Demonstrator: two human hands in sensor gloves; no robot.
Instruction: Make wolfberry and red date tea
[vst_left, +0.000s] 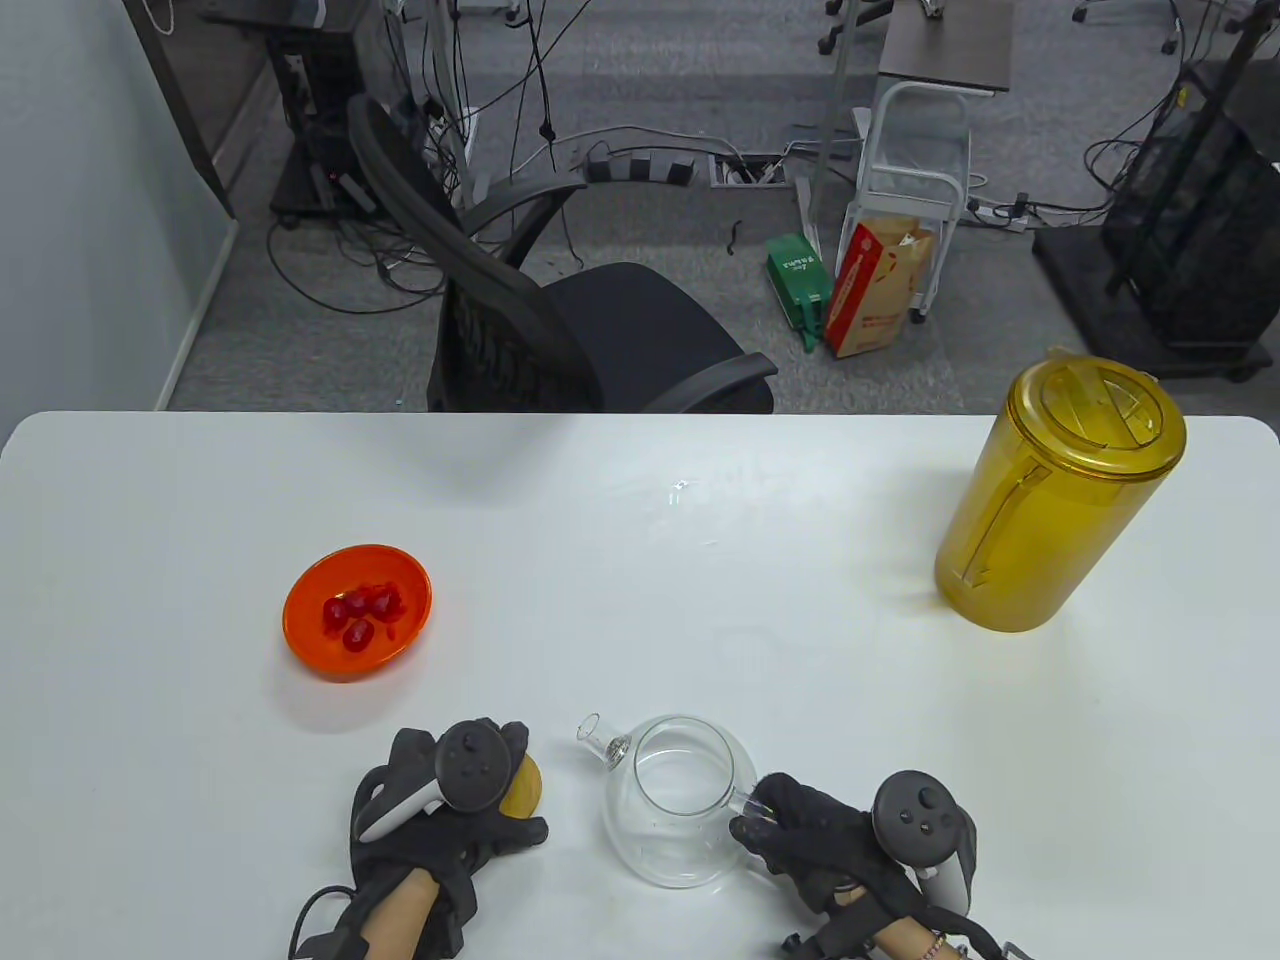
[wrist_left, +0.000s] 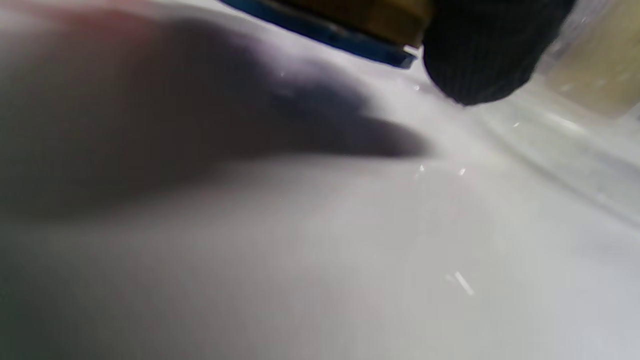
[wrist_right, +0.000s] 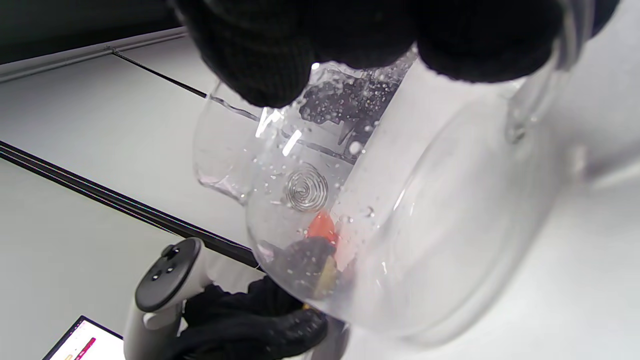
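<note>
A clear glass teapot (vst_left: 680, 800) stands open near the front edge, its spout (vst_left: 598, 738) pointing to the back left. My right hand (vst_left: 790, 825) grips its handle; in the right wrist view the gloved fingers (wrist_right: 260, 55) wrap the glass (wrist_right: 425, 210) from above. My left hand (vst_left: 470, 800) rests just left of the teapot and holds a round wooden lid (vst_left: 525, 788). In the left wrist view the lid (wrist_left: 360, 20) is tilted just above the table under a fingertip (wrist_left: 475, 55). An orange bowl (vst_left: 300, 640) with red dates (vst_left: 360, 608) sits further left.
A tall yellow lidded pitcher (vst_left: 1060, 495) stands at the right back of the white table (vst_left: 640, 560). A black office chair (vst_left: 560, 330) is behind the table's far edge.
</note>
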